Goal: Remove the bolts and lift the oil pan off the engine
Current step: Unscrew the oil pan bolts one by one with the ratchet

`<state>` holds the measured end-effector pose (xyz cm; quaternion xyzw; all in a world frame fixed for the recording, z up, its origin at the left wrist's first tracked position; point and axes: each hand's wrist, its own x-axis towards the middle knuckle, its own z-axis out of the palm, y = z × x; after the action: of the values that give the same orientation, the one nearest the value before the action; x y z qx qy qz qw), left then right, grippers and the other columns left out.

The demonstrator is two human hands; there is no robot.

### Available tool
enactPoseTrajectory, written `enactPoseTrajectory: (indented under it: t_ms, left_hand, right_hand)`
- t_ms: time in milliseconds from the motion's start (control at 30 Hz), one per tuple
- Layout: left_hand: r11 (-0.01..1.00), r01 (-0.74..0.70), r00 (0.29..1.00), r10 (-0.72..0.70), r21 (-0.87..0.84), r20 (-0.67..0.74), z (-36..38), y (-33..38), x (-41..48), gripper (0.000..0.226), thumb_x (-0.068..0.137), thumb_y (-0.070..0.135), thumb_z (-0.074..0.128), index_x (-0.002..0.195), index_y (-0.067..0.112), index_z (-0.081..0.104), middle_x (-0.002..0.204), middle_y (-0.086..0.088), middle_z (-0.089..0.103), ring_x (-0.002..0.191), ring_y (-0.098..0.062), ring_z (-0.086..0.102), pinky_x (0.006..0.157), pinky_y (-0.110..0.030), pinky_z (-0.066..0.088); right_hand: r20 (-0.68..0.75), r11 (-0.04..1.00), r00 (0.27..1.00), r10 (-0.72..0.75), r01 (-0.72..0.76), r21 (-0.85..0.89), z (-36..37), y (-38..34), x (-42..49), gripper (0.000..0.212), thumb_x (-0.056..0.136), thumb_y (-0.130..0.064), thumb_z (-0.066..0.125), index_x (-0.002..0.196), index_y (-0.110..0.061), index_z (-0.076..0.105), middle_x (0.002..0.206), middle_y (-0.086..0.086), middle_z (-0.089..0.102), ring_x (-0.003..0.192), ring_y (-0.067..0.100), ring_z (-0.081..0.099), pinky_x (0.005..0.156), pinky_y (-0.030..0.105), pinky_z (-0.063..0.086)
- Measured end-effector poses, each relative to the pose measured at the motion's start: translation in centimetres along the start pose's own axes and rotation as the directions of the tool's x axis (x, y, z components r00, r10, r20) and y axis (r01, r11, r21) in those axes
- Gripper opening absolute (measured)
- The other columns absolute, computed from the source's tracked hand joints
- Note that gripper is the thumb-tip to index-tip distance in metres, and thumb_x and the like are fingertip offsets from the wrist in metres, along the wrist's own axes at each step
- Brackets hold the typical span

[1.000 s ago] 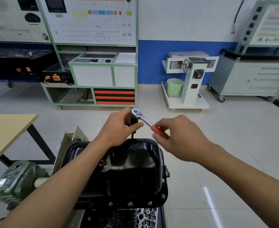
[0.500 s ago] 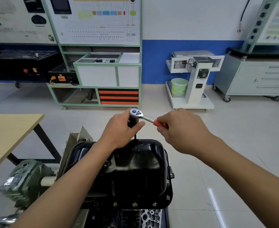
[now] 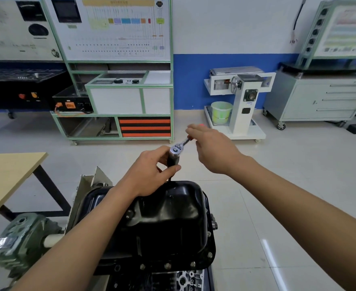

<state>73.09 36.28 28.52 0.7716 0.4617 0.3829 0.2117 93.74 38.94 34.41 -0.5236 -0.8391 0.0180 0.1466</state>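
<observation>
- Oil pan [image 3: 162,223]: black and glossy, in the lower centre of the frame, seated on the engine [image 3: 185,280], whose grey metal shows at the bottom edge.
- Bolts [image 3: 167,265]: several heads stand in the pan's flange along its lower and right edges.
- Ratchet wrench [image 3: 176,149]: its chrome head sits just above centre frame, and the handle slants up and to the right.
- Socket extension [image 3: 173,160]: a dark shaft that drops from the ratchet head to the pan's far rim; what it sits on there is hidden.
- Left hand [image 3: 152,173]: reaches in from the lower left, with fingers and thumb curled round the socket extension just under the ratchet head.
- Right hand [image 3: 212,150]: reaches in from the lower right and is closed round the wrench handle; a bit of red grip shows past the fingers.
- Wooden table [image 3: 4,175]: at the left edge, with a green gearbox [image 3: 19,242] below it in the lower left corner.
- Green-framed trainer cabinet [image 3: 120,91]: upper left of centre, against the wall.
- White stand [image 3: 244,101]: right of centre, with a green bucket [image 3: 221,112] on its base.
- Grey drawer cabinet [image 3: 324,99]: upper right.
</observation>
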Motion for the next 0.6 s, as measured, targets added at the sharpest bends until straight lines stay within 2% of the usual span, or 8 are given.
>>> enactPoseTrajectory:
  t_ms: [67,100,200,267,333,400,500,600]
  left_hand:
    - [1.0,0.019,1.0,-0.019,-0.016,-0.012,0.1,-0.2,0.0,0.02,0.089,0.024,0.077,0.094,0.034,0.061,0.085,0.014,0.071,0.089,-0.009,0.071,0.065,-0.03,0.058]
    - [0.999,0.03,0.999,-0.03,-0.022,-0.024,0.1,-0.3,0.0,0.019,0.088,0.025,0.079,0.096,0.029,0.063,0.084,0.012,0.072,0.088,-0.009,0.072,0.066,-0.03,0.057]
    - [0.997,0.064,0.995,-0.066,-0.03,-0.076,0.0,-0.4,0.1,0.027,0.083,0.03,0.084,0.098,0.022,0.064,0.081,0.01,0.073,0.081,-0.009,0.072,0.074,-0.036,0.057]
    - [0.997,0.078,0.992,-0.078,-0.009,-0.1,0.0,-0.4,0.2,0.03,0.082,0.032,0.085,0.096,0.019,0.063,0.08,0.01,0.073,0.079,-0.01,0.072,0.079,-0.04,0.058]
    - [0.996,0.09,0.988,-0.089,-0.001,-0.123,0.1,-0.5,0.3,0.031,0.081,0.033,0.085,0.097,0.018,0.063,0.08,0.009,0.073,0.079,-0.011,0.071,0.08,-0.043,0.058]
    - [0.996,0.093,0.985,-0.091,0.004,-0.145,0.1,-0.5,0.4,0.033,0.081,0.036,0.085,0.097,0.017,0.063,0.08,0.007,0.073,0.08,-0.014,0.071,0.08,-0.045,0.057]
    - [0.996,0.087,0.982,-0.084,0.007,-0.167,0.2,-0.6,0.5,0.032,0.08,0.036,0.085,0.093,0.019,0.062,0.08,0.007,0.072,0.079,-0.014,0.07,0.078,-0.046,0.057]
    - [0.995,0.099,0.979,-0.093,0.022,-0.181,0.3,-0.5,0.4,0.033,0.078,0.039,0.085,0.085,0.024,0.057,0.074,0.005,0.068,0.074,-0.019,0.068,0.071,-0.047,0.056]
  right_hand:
    - [0.022,1.0,1.0,-0.015,0.014,0.012,0.1,-0.2,0.0,0.059,0.097,0.0,0.044,0.152,-0.02,0.037,0.161,-0.008,0.031,0.145,0.02,0.034,0.109,0.038,0.041]
    - [0.01,1.0,1.0,-0.024,0.024,0.014,0.1,-0.3,-0.2,0.054,0.099,-0.003,0.044,0.15,-0.018,0.04,0.158,-0.006,0.036,0.142,0.021,0.037,0.107,0.039,0.042]
    - [-0.045,0.999,0.999,-0.014,0.011,-0.053,-0.8,-0.6,-1.0,0.026,0.099,-0.014,0.046,0.122,-0.015,0.059,0.126,0.001,0.059,0.111,0.028,0.056,0.088,0.042,0.05]
    - [-0.015,0.992,1.0,0.024,-0.026,-0.121,-1.7,-0.8,-1.7,0.018,0.099,-0.023,0.047,0.102,-0.016,0.062,0.1,0.003,0.061,0.091,0.03,0.058,0.073,0.038,0.049]
    - [0.026,0.988,0.998,0.05,-0.046,-0.146,-2.5,-1.3,-2.6,0.02,0.099,-0.031,0.047,0.094,-0.018,0.062,0.083,0.002,0.051,0.08,0.029,0.054,0.064,0.033,0.04]
    - [0.033,0.99,0.998,0.047,-0.043,-0.134,-3.0,-1.9,-3.4,0.021,0.098,-0.035,0.05,0.089,-0.019,0.061,0.075,0.0,0.042,0.077,0.028,0.052,0.063,0.032,0.036]
    - [0.062,0.997,0.997,0.044,-0.04,-0.062,-3.3,-2.9,-4.5,0.029,0.092,-0.041,0.057,0.071,-0.022,0.056,0.07,-0.002,0.047,0.069,0.025,0.053,0.056,0.03,0.036]
    - [0.112,0.999,0.994,0.015,-0.021,0.049,-3.0,-3.9,-4.9,0.047,0.082,-0.051,0.066,0.052,-0.017,0.054,0.051,-0.003,0.052,0.056,0.019,0.055,0.051,0.029,0.043]
